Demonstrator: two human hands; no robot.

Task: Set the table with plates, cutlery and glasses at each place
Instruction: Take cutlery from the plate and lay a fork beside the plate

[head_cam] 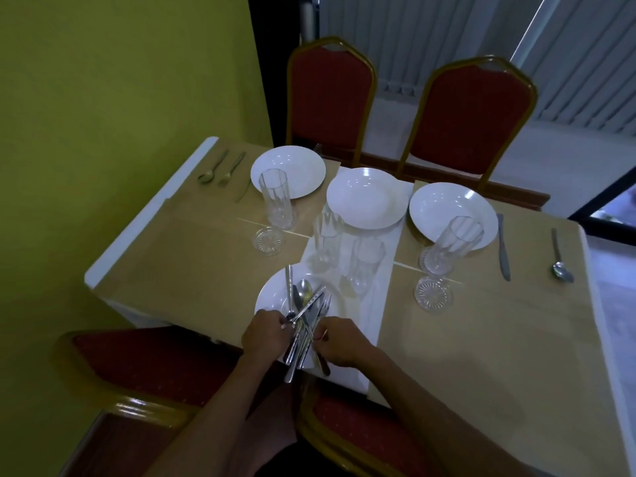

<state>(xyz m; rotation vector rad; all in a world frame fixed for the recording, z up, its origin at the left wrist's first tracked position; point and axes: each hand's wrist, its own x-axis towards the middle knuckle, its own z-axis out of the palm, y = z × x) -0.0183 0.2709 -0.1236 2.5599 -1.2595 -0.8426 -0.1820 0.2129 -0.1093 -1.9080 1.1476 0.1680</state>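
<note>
low in the frame's centre, left hand [265, 333] and right hand [339, 342] both grip a crossed bundle of steel cutlery [306, 315] over the nearest round white plate [272, 297] on the tan tabletop [192, 256].

Tan table [192, 256], white plates [366, 197], glasses [277, 197], cutlery [503, 249]

Light: dim, cool daylight from the blinds [430, 46] at the upper right.
Glare: small highlights on the white plates [366, 197].
Focus: soft throughout.
Edges: wide-angle bending.
</note>
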